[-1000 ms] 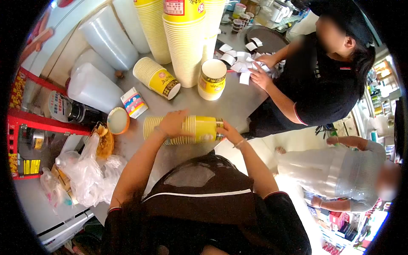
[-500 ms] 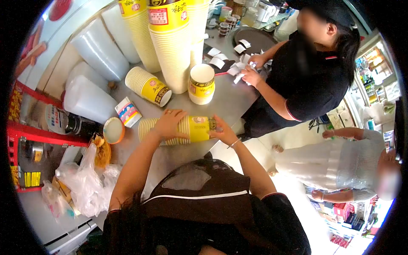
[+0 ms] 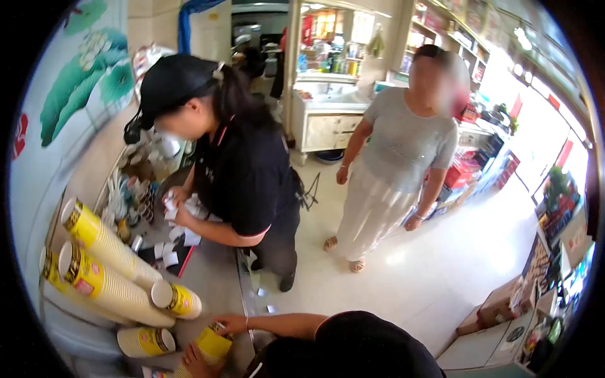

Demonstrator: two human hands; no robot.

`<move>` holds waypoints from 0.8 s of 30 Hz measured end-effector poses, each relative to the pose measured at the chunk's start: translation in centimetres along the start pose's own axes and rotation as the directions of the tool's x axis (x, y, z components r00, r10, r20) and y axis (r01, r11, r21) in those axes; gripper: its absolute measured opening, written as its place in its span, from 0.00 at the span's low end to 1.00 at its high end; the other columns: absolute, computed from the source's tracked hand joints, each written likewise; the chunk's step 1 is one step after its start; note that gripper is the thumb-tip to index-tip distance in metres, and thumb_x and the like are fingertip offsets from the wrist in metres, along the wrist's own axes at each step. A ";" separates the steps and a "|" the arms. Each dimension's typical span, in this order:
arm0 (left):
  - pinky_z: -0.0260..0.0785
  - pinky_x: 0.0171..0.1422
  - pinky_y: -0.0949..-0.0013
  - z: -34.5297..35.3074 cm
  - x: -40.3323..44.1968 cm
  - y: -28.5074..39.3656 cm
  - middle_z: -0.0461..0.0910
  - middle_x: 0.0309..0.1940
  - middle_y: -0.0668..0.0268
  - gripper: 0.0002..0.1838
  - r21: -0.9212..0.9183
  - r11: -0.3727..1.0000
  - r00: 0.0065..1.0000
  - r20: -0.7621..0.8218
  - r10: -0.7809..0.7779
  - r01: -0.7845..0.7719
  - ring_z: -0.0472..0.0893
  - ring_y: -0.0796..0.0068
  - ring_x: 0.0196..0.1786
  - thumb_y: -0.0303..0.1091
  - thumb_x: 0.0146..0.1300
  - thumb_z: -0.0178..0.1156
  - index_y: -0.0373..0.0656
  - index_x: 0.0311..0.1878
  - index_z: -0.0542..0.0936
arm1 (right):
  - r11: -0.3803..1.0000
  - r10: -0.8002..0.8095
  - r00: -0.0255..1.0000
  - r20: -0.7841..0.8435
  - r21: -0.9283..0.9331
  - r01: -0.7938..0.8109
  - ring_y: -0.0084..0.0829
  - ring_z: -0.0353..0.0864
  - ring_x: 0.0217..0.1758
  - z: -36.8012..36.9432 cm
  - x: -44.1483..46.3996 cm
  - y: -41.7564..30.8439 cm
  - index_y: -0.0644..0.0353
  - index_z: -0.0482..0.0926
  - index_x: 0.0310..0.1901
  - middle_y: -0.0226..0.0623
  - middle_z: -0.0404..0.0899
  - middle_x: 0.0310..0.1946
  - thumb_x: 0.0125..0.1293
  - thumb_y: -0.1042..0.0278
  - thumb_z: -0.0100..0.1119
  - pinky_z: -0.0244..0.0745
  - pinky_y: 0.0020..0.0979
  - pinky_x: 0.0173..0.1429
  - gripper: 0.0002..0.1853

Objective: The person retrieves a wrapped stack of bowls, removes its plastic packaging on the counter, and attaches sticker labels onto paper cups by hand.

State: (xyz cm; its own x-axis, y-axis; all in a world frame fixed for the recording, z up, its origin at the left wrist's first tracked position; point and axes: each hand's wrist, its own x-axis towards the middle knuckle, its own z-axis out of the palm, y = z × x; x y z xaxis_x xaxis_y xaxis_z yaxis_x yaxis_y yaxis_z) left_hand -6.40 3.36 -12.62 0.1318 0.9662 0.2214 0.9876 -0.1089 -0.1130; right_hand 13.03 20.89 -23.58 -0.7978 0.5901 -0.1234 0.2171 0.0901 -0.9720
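Observation:
A stack of yellow paper cups (image 3: 213, 345) lies on its side near the bottom of the view. Wrapped round its lower part is my left hand (image 3: 196, 363), partly cut off by the frame edge. My right hand (image 3: 232, 324) holds the upper end of the same stack, fingers on the dark-patterned cup. Beside it lies another short cup stack (image 3: 146, 341) on its side, and a small upright stack (image 3: 176, 299) stands near tall cup columns (image 3: 113, 286).
A co-worker in black (image 3: 252, 164) handles white paper pieces (image 3: 167, 253) at the steel counter (image 3: 217, 277). Another person (image 3: 397, 151) stands on the tiled floor. A sink cabinet (image 3: 324, 126) is behind; boxes (image 3: 501, 305) sit at the right.
The view has swung up and to the right, showing more of the room. The cup stack and both hands now appear at the bottom, with both hands still on it.

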 end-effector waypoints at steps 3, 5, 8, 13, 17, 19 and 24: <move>0.60 0.70 0.50 -3.7 1.1 1.2 0.71 0.65 0.55 0.29 -0.036 0.999 0.980 0.199 -0.031 0.039 0.71 0.51 0.65 0.46 0.67 0.53 0.43 0.68 0.67 | 0.988 0.121 0.989 -0.084 -0.088 -0.128 0.40 0.72 0.63 -0.2 -1.5 -1.7 0.61 0.68 0.66 0.48 0.73 0.60 0.61 0.35 0.60 0.67 0.36 0.66 0.41; 0.61 0.70 0.50 -3.6 1.0 1.3 0.70 0.65 0.55 0.28 0.004 0.999 0.978 0.204 -0.038 0.038 0.70 0.52 0.66 0.44 0.67 0.52 0.43 0.68 0.67 | 0.988 0.136 0.985 -0.106 -0.055 -0.143 0.40 0.72 0.63 0.4 -1.7 -1.4 0.61 0.69 0.66 0.48 0.74 0.59 0.61 0.34 0.59 0.67 0.36 0.66 0.42; 0.61 0.69 0.51 -2.4 0.7 1.1 0.68 0.66 0.55 0.27 0.062 0.998 0.975 0.220 -0.043 0.030 0.68 0.54 0.68 0.40 0.67 0.51 0.43 0.68 0.67 | 0.998 0.028 0.985 -0.172 -0.042 -0.036 0.39 0.75 0.60 1.0 -1.4 0.1 0.60 0.71 0.64 0.47 0.76 0.56 0.63 0.34 0.56 0.69 0.36 0.63 0.39; 0.62 0.68 0.50 0.9 -0.7 -0.9 0.69 0.66 0.55 0.35 0.056 0.998 0.987 0.160 -0.026 0.017 0.69 0.54 0.67 0.51 0.62 0.57 0.43 0.69 0.66 | 0.996 0.044 0.950 -0.311 0.091 -0.016 0.31 0.83 0.40 0.7 -3.2 0.0 0.58 0.80 0.50 0.42 0.83 0.42 0.69 0.38 0.51 0.78 0.32 0.44 0.28; 0.60 0.68 0.47 -3.5 2.9 1.4 0.68 0.66 0.53 0.45 -0.140 0.956 0.927 0.316 -0.202 0.256 0.68 0.51 0.67 0.60 0.53 0.64 0.42 0.69 0.65 | 0.931 0.294 0.904 -0.310 0.307 -0.198 0.29 0.83 0.26 -0.4 -2.8 -0.4 0.57 0.82 0.44 0.38 0.83 0.33 0.71 0.44 0.49 0.78 0.31 0.31 0.23; 0.58 0.68 0.44 -4.1 3.6 1.7 0.67 0.65 0.51 0.49 -0.187 0.916 0.887 0.376 -0.268 0.356 0.67 0.47 0.66 0.62 0.50 0.66 0.40 0.69 0.63 | 0.972 0.199 0.936 -0.290 0.179 -0.151 0.31 0.83 0.29 -0.5 -2.5 0.4 0.57 0.82 0.45 0.38 0.82 0.34 0.73 0.50 0.48 0.77 0.35 0.34 0.20; 0.61 0.63 0.43 -0.8 2.2 0.6 0.69 0.62 0.48 0.39 -0.239 0.911 0.930 0.235 -0.283 0.337 0.69 0.44 0.63 0.59 0.61 0.59 0.40 0.66 0.66 | 0.996 0.070 0.921 -0.384 -0.022 -0.085 0.32 0.82 0.23 -0.6 -3.0 -0.7 0.57 0.83 0.41 0.39 0.82 0.26 0.70 0.49 0.52 0.78 0.34 0.31 0.19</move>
State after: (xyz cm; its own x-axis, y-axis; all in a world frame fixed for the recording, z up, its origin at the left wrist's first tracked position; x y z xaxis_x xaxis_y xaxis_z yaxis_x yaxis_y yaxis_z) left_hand -5.41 5.20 -11.41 -0.1766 0.9842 0.0101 0.9641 0.1709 0.2034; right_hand 15.64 19.55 -22.35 -0.5038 0.8574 -0.1050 0.2965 0.0574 -0.9533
